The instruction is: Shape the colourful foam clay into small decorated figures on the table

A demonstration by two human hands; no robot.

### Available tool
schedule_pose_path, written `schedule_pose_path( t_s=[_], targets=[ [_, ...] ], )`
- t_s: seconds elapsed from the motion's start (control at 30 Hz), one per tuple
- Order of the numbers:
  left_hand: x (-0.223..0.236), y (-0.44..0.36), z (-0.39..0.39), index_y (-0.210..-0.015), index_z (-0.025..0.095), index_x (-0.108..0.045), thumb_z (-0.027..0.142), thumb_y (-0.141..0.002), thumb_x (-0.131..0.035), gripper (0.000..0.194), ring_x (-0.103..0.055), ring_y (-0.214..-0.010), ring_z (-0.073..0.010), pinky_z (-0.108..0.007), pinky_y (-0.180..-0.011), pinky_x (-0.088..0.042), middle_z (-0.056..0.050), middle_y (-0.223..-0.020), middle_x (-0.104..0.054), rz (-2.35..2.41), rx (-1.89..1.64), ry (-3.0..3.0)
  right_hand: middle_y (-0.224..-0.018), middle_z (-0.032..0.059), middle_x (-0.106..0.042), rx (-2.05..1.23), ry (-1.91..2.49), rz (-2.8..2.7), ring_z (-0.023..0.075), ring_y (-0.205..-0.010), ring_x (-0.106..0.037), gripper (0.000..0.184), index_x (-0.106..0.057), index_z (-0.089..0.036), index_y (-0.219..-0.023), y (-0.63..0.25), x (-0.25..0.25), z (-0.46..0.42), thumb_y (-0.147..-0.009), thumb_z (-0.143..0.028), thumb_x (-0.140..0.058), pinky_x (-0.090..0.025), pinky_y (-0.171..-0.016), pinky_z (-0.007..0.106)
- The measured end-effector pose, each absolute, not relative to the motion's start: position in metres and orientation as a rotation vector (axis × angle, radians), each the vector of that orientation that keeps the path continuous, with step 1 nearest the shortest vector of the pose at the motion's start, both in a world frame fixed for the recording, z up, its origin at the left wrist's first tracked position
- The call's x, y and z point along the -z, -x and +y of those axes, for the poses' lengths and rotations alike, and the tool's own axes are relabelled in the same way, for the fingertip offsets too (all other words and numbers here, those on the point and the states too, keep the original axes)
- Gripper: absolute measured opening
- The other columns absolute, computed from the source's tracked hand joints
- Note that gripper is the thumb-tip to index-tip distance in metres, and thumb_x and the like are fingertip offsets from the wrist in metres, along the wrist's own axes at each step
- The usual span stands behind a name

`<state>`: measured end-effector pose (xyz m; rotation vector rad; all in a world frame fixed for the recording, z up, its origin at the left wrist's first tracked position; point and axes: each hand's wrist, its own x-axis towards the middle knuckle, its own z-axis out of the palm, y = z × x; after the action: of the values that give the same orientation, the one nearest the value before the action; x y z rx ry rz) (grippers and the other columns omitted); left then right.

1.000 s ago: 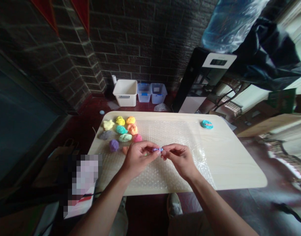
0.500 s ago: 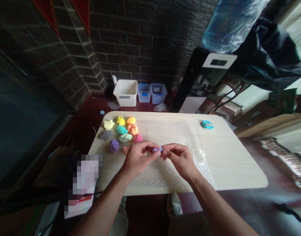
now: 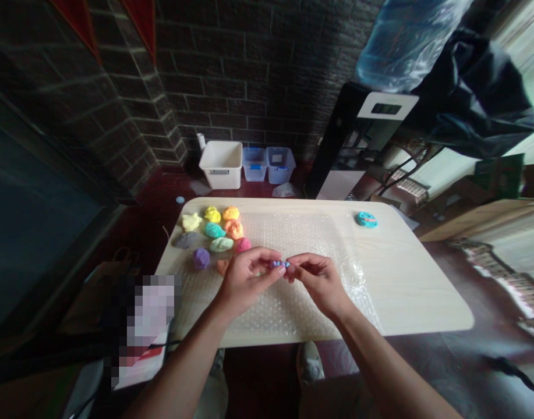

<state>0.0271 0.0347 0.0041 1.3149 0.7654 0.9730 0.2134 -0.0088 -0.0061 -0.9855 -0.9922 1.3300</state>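
Observation:
My left hand (image 3: 244, 279) and my right hand (image 3: 317, 282) meet over the middle of a pale wooden table (image 3: 415, 279), both pinching a small purple-blue piece of clay (image 3: 279, 264) between thumb and fingertips. The hands hover above a sheet of bubble wrap (image 3: 293, 233) spread on the table. To the left lie several coloured clay lumps: yellow (image 3: 213, 214), orange (image 3: 232, 213), teal (image 3: 215, 230), purple (image 3: 201, 258) and others. A finished blue clay piece (image 3: 366, 219) with red marks sits at the table's far right.
A white bin (image 3: 222, 164) and two clear boxes (image 3: 267, 164) stand on the floor against the brick wall. A water dispenser (image 3: 363, 139) stands behind the table on the right. My shoe (image 3: 309, 364) shows below the table's near edge.
Nothing has visibly changed beyond a slight shift of the camera; both hands stay pinched on the small clay piece.

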Motion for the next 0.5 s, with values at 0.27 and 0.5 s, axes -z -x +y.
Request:
schedule_pose_path(
  t_s=[0.27, 0.5],
  targets=[
    [-0.0049, -0.0249, 0.0336, -0.098, 0.015, -0.078, 0.034, -0.085, -0.081, 0.023, -0.076, -0.086, -0.0216, -0.033, -0.081, -0.062, -0.01, -0.094, -0.079, 0.768, -0.977, -1.375, -0.073, 0.0033, -0.077, -1.299, 1.011, -0.997, 0.0152, -0.064, -0.065, 0.015, -0.084, -0.022, -0.089, -0.2127, 0.0064, -0.0087, -0.079, -0.032, -0.089, -0.053, -0.065, 0.031],
    [-0.0011, -0.0247, 0.0335, -0.096, 0.015, -0.079, 0.035, -0.085, -0.081, 0.023, -0.076, -0.085, -0.0223, -0.033, -0.08, -0.062, -0.011, -0.095, -0.08, 0.787, -0.992, -1.409, -0.072, 0.0035, -0.076, -1.27, 1.061, -1.048, 0.0153, -0.065, -0.063, 0.014, -0.085, -0.021, -0.086, -0.211, 0.0005, -0.0099, -0.081, -0.034, -0.088, -0.051, -0.064, 0.031]
  ],
)
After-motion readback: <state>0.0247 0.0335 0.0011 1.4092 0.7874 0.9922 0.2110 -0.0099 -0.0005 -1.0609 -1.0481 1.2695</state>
